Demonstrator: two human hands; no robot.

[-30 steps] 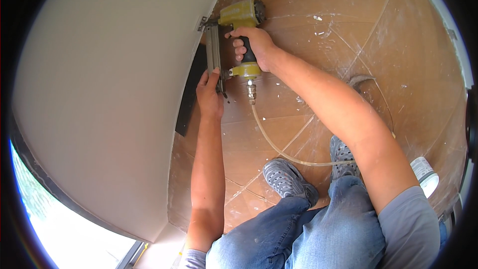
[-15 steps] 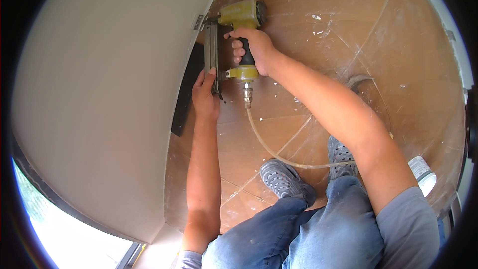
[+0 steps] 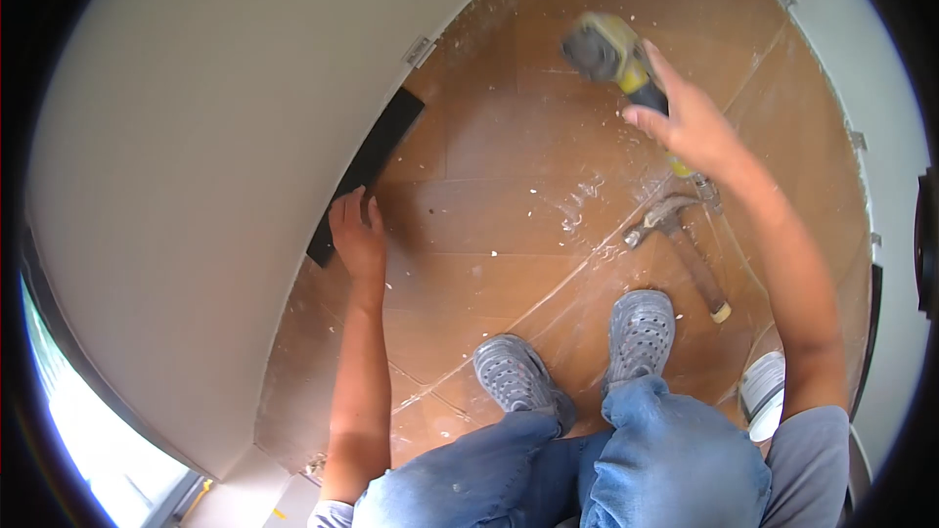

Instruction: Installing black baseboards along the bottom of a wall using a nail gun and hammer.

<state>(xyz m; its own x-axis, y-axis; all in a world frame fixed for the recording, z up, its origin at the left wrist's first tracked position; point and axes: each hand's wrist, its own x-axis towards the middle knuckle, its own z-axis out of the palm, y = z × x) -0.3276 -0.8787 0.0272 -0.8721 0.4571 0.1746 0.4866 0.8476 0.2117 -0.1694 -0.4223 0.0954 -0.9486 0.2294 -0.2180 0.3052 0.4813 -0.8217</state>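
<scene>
Over the floor to the right, my right hand [image 3: 696, 127] is closed round the dark grip of a yellow and black nail gun [image 3: 611, 39], thumb on the near side. The gun's head points up and left and is smeared by motion; part of its body is behind the hand. At the foot of the pale wall, my left hand [image 3: 358, 235] has its fingers on a flat black strip [image 3: 391, 127], thumb on the floor side. The strip lies along the wall's lower edge. Below the nail gun, a claw hammer [image 3: 690, 259] with a wooden handle lies on the floor.
A pale wall [image 3: 225, 156] curves up on the left, with a small metal bracket [image 3: 419, 51] at its base. White scraps dot the brown sheeted floor [image 3: 469, 284]. A white tub [image 3: 763, 386] stands beside my right knee. My grey clogs [image 3: 641, 332] are close in front.
The nail gun has swung away from the wall to the right in my right hand. My left hand has left its magazine and come down onto the black strip. The hammer is now uncovered.
</scene>
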